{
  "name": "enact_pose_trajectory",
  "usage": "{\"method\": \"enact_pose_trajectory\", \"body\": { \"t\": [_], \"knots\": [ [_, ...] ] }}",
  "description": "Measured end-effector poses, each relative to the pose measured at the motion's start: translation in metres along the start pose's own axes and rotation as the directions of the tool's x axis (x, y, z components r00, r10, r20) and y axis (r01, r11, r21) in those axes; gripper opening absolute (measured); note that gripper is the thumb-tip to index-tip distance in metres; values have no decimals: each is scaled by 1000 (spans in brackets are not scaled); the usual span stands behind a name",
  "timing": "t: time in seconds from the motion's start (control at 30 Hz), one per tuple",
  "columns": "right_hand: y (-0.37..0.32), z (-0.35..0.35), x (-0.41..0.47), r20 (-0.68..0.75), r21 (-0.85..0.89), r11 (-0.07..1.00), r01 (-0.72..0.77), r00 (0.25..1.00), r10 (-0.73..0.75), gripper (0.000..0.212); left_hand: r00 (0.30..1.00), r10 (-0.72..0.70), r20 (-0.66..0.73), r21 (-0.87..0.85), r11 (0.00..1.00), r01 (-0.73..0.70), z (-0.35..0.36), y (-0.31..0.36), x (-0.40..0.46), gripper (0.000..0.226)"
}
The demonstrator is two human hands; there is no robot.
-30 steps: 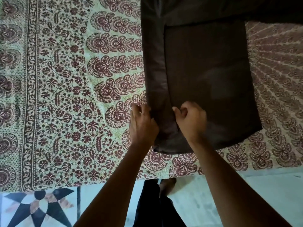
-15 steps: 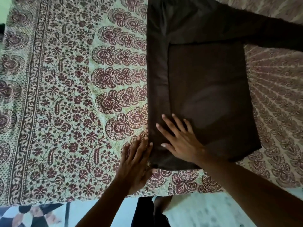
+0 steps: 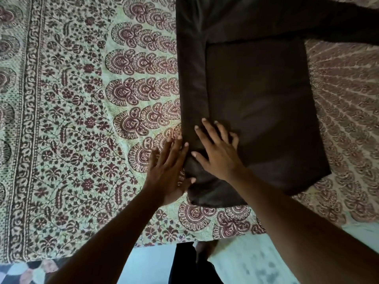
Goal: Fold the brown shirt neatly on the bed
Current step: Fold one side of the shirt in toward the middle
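both hands sit at the near left corner of the brown shirt (image 3: 256, 103). her right hand (image 3: 217, 154) lies flat on the cloth with fingers spread and straight, pressing down on the folded strip along the shirt's left edge; it grips nothing. the left hand (image 3: 167, 167) is also open, fingers straight and together, its edge set against the outer side of that same strip, with the thumb touching the fabric near the corner and the palm over the patterned bedspread (image 3: 71, 119). the shirt lies spread on the bedspread, its body a dark rectangle with the left side turned inward, and one sleeve reaches away from the shirt's far right corner. nearer than the shirt, past the bedspread's edge, pale floor (image 3: 256, 267) shows, with the person's dark trousers (image 3: 184, 263) and a foot.
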State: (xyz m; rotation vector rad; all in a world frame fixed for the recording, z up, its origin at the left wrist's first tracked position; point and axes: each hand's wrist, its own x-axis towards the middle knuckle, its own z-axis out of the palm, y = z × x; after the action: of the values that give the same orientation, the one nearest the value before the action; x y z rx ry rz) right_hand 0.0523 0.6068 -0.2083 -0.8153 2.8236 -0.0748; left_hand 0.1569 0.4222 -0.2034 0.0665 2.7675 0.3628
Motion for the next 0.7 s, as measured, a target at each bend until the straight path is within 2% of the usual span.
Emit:
{"method": "enact_pose_trajectory", "body": {
  "t": [0.13,0.23,0.3,0.4,0.53,0.6,0.7],
  "knots": [
    [-1,6,-63,48,31,996,84,995,-86,70,1000,6,-15,-36,999,-7,11,8,-33,101],
    [3,9,-85,54,90,991,101,993,-106,65,999,-19,-43,-114,993,14,10,11,-40,84],
    [5,5,-82,1,171,982,75,997,-77,59,993,-73,-94,-210,976,52,1,15,-33,67],
    [12,-15,-59,-175,268,963,32,984,16,50,959,-172,-225,-377,923,77,-25,26,-7,51],
    [31,-52,-3,-352,470,882,-22,912,210,39,886,-242,-396,-546,837,-16,-70,40,49,43],
    [44,-71,29,-365,575,816,-62,873,324,32,861,-272,-430,-593,804,-42,-91,47,84,41],
    [62,-100,73,-254,714,668,-209,812,526,26,855,-280,-436,-609,791,-51,-114,54,135,36]
  ]
}}
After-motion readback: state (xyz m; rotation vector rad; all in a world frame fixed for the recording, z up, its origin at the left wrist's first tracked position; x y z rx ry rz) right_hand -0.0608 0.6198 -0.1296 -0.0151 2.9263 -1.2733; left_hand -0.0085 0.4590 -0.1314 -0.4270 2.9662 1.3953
